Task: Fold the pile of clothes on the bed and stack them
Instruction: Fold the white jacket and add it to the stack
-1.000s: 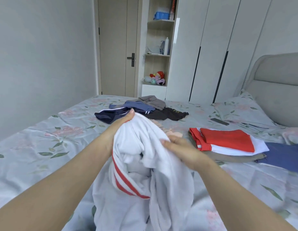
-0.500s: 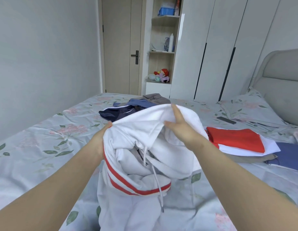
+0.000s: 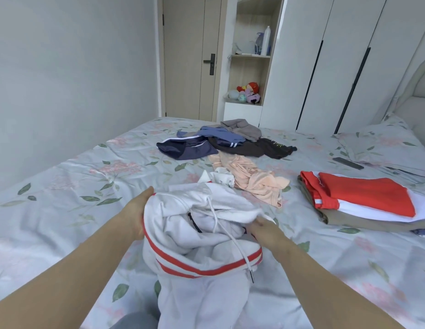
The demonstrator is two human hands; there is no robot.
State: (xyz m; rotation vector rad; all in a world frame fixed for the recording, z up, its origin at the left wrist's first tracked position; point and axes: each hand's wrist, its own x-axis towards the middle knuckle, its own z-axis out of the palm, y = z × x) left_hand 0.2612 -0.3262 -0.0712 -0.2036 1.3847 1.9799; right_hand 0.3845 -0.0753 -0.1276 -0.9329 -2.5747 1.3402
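A white hooded garment with red stripes and a drawstring (image 3: pixel 197 224) is bunched low over the floral bed (image 3: pixel 64 186). My left hand (image 3: pixel 135 211) grips its left side, fingers hidden behind the cloth. My right hand (image 3: pixel 261 227) holds its right side with the fingers tucked under a fold. Unfolded clothes lie beyond: a peach garment (image 3: pixel 249 179), and a dark pile of navy, blue, grey and brown pieces (image 3: pixel 221 143). A folded stack with a red and white top (image 3: pixel 359 198) lies on the right.
A pillow (image 3: pixel 382 146) and a padded headboard (image 3: pixel 418 100) are at the far right, with a dark remote (image 3: pixel 348 163) by the pillow. A door (image 3: pixel 190 58), shelves with toys (image 3: pixel 249 91) and white wardrobes (image 3: pixel 325 62) stand behind the bed.
Both hands have brought the white garment down from chest height toward the bed. The view has tipped downward, uncovering the peach garment behind it.
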